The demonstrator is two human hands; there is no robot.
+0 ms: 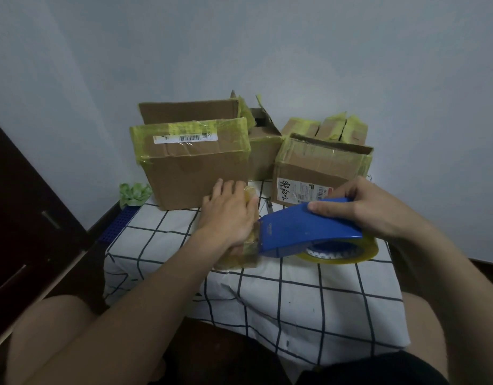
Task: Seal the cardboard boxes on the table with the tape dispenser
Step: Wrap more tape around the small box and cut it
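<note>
Box [237,259] sits mid-way on the surface [295,301], pinned under flat, straight-fingered left hand [228,218]; right hand [361,207] wrapped round dispenser [303,229], blade end at box edge; risks: box slips, tape wrinkles or tears crooked, blade nicks left hand.

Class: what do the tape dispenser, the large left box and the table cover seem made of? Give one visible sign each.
The tape dispenser looks like hard plastic or painted metal: smooth, blue, slight sheen. The large box is matt brown cardboard, creased. The table cover looks like fabric: it wrinkles and drapes.
</note>
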